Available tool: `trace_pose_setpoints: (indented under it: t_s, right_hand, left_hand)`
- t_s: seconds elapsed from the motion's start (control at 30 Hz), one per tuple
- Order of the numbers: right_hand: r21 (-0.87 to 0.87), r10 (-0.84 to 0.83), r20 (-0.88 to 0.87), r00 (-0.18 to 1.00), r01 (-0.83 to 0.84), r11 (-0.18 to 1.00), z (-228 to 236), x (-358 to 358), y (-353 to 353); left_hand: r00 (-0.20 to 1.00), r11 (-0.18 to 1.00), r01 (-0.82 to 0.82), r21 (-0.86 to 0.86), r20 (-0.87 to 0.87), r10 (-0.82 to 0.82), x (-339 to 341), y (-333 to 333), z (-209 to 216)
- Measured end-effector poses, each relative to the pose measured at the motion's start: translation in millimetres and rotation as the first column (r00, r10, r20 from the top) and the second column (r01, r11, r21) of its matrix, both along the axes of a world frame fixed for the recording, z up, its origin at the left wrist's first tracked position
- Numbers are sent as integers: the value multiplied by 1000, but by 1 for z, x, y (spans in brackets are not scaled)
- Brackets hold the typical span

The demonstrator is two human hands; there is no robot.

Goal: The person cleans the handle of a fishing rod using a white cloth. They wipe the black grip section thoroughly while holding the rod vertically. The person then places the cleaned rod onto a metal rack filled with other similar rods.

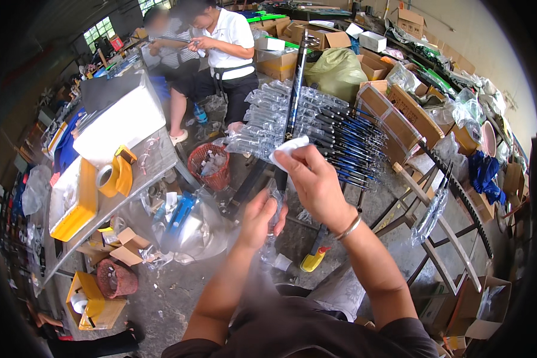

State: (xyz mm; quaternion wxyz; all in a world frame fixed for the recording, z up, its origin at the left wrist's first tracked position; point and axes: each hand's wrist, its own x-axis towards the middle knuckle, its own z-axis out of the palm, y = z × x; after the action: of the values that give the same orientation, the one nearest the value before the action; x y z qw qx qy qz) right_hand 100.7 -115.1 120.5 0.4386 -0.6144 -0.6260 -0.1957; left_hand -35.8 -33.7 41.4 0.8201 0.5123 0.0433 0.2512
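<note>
A dark fishing rod (295, 95) with pale markings stands almost upright in front of me. My left hand (260, 218) is closed around its lower part, where a clear plastic sleeve (268, 244) covers it. Higher up, my right hand (317, 188) pinches a folded white cloth (289, 150) against the rod; a bangle circles that wrist. Just behind lies a stack of similar black and blue rods (352, 143), their near-left ends wrapped in clear plastic (265, 116).
On the left, a table (116, 203) carries a white foam box (122, 116) and yellow tape rolls (110, 179). A red basket (212, 173) and stuffed plastic bag (191, 232) stand on the floor. Two people (227, 42) work beyond. Right are a wooden rack (441, 224) and cardboard boxes (411, 113).
</note>
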Motion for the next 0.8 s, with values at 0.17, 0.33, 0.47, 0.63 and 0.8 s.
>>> trace_pose_setpoints:
  t_s: [0.17,0.33,0.47,0.63,0.8]
  right_hand:
    - [66,-59,-98,993,66,996,2,7,-1]
    - [215,-79,-167,983,114,970,35,34,11]
    - [261,12,-385,923,97,960,66,64,12]
    - [266,219,-633,742,-56,962,26,44,16]
    - [229,357,-835,419,-325,917,-14,11,0]
  left_hand:
    - [998,998,17,59,-57,-13,-2,-5,-2]
    - [996,996,69,62,-66,-65,-5,-8,-6]
    - [991,993,117,33,-66,-114,-5,-14,-5]
    - [996,998,53,37,-67,-51,3,-14,-1]
    - [993,992,121,-31,-10,-121,8,-5,-3]
